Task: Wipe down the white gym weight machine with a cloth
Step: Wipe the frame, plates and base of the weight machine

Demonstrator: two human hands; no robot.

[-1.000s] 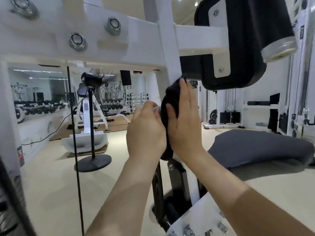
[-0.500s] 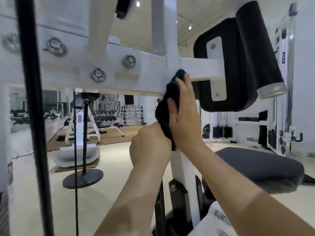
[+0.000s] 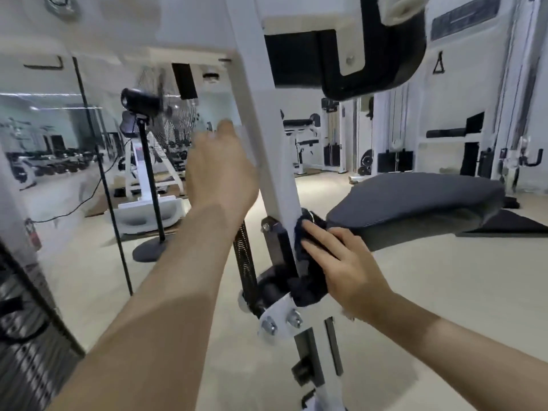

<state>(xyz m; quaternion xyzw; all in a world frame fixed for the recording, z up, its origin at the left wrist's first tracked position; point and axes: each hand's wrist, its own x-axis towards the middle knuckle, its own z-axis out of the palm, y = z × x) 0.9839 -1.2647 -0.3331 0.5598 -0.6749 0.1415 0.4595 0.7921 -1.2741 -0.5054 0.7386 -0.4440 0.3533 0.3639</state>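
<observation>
- White steel gym weight machine (image 3: 184, 25) fills the near view, its slanted upright post (image 3: 278, 173) at the centre.
- Dark navy cloth (image 3: 308, 283) lies against the post's lower end, beside a grey padded seat (image 3: 415, 203).
- Right hand (image 3: 344, 262) presses the cloth flat with straight fingers.
- Left hand (image 3: 219, 170) rests higher on the post, and its fingers are hidden, so I cannot tell its grip.

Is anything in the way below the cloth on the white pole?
Yes. Below the dark blue cloth that the right hand presses on the white metal post, a white bolted plate and black joint block the way down.
</observation>
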